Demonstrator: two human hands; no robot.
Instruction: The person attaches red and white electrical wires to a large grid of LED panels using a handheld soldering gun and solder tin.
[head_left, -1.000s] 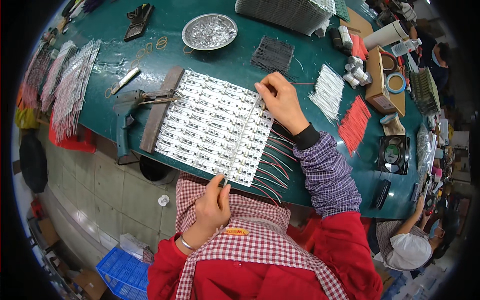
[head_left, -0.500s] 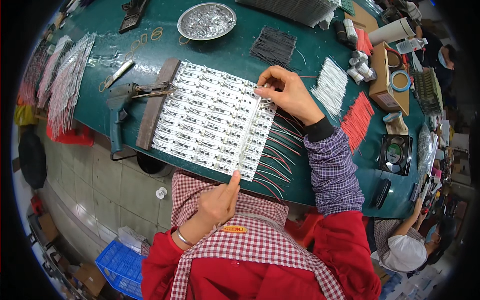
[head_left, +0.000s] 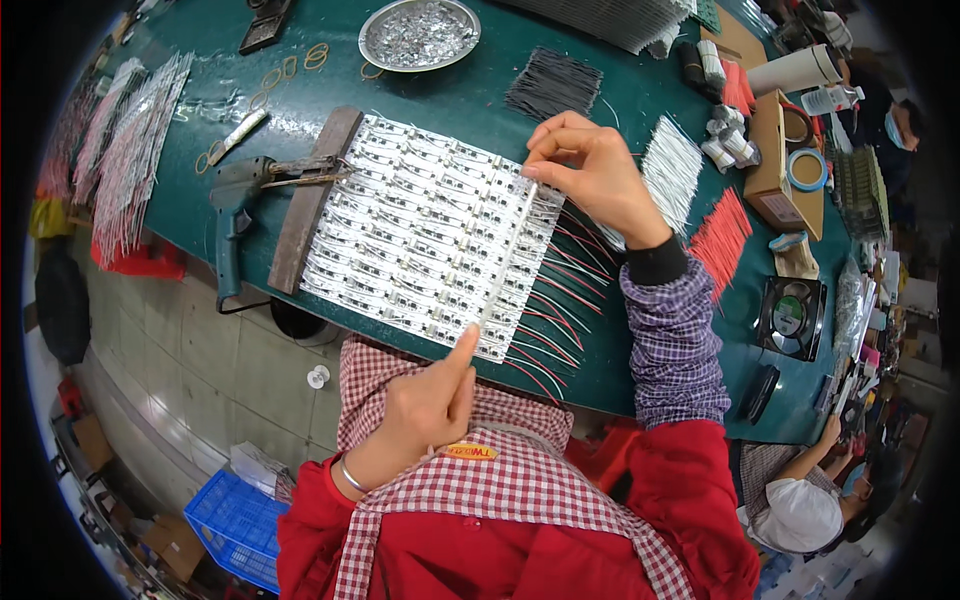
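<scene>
A white panel of small circuit boards (head_left: 385,235) joined by short wires lies on the green table. Across its right part runs a thin, pale strip (head_left: 508,250). My right hand (head_left: 605,180) pinches the strip's far end between thumb and fingers at the panel's upper right. The outstretched index finger of my left hand (head_left: 428,405) rests at the strip's near end, other fingers curled, holding nothing. Red and white wires (head_left: 560,305) stick out from the panel's right edge. A dark wooden bar (head_left: 318,200) runs along its left edge.
A teal soldering gun (head_left: 238,205) lies left of the bar, its tip over it. Beyond the panel stand a metal bowl (head_left: 420,35) of silvery bits and black wires (head_left: 553,80). White wires (head_left: 670,172), red wires (head_left: 720,240) and a fan (head_left: 790,317) lie to the right.
My left index fingertip has shifted slightly farther up along the strip. My right hand still pinches the far end, with only a small shift in the picture.
</scene>
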